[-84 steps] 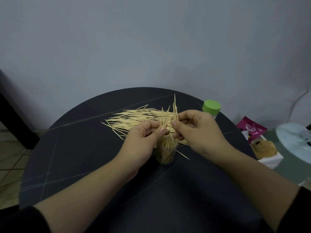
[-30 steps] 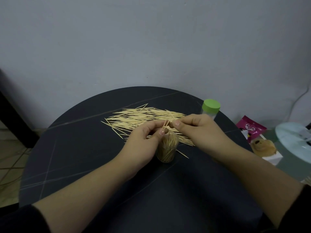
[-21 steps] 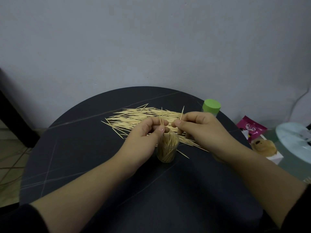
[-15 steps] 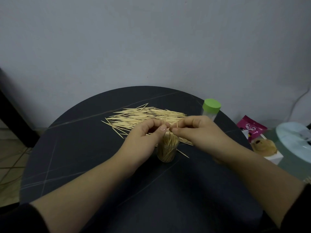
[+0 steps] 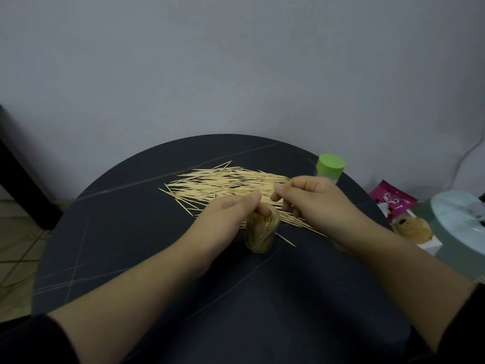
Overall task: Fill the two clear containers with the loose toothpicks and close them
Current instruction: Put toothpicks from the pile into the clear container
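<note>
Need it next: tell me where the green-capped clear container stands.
In the head view, the green-capped clear container stands upright at the far right edge of the round black table, just beyond the right hand, right of the loose wooden toothpicks.

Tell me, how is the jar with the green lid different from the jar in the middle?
The lidded jar has a green cap; the open jar has none. The open jar is packed with toothpicks; the lidded jar's contents are hidden behind the right hand. The left hand grips the open jar mid-table; the lidded jar stands near the far right edge of the table. Both stand upright.
</note>
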